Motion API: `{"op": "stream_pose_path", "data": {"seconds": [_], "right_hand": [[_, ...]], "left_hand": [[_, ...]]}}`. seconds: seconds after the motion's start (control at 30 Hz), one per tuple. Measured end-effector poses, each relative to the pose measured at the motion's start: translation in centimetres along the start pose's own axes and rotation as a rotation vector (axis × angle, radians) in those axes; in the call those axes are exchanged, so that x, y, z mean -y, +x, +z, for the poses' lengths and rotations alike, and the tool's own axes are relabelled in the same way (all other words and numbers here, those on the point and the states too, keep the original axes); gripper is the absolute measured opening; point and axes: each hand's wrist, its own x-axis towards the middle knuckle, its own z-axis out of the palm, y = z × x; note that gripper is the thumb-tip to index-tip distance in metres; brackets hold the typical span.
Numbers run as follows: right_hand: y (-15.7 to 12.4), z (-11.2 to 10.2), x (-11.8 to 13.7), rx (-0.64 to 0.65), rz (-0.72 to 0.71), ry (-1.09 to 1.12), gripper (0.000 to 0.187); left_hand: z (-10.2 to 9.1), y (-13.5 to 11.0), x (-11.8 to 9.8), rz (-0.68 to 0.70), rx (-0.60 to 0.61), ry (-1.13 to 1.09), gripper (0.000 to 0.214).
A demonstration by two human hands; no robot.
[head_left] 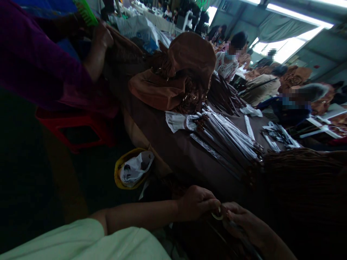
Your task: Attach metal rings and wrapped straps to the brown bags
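Observation:
At the lower middle, my left hand (197, 203) is closed in a pinch on a pale metal ring (217, 215). Right beside it, my right hand (245, 219) has its fingers pressed together around the end of a dark strap (251, 247), which trails down toward the bottom edge. The fingertips of both hands nearly meet at the ring. Dim light hides how strap and ring join. Beyond my hands, a bundle of straps (226, 135), partly wrapped in white, lies on the dark table cover (173, 144).
Brown bags (189, 57) are piled farther up the table. A dark bundle of strips (303, 173) lies at right. On the floor stand a yellow bin (117, 173) with a white liner and a red stool (78, 119). A co-worker in a purple sleeve (35, 61) sits at left; others work behind.

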Motion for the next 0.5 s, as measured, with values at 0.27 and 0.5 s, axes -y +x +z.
{"op": "stream_pose_path", "data": {"seconds": [0.27, 0.5], "right_hand": [[0.4, 3.3, 1.2, -0.486, 0.008, -0.935, 0.037], [-1.2, 2.8, 2.2, -0.127, 0.11, -0.474, 0.049]], "left_hand": [[0.1, 0.4, -0.1, -0.098, -0.119, 0.554, 0.034], [-0.1, -0.1, -0.2, 0.138, 0.027, 0.337, 0.043]]}}
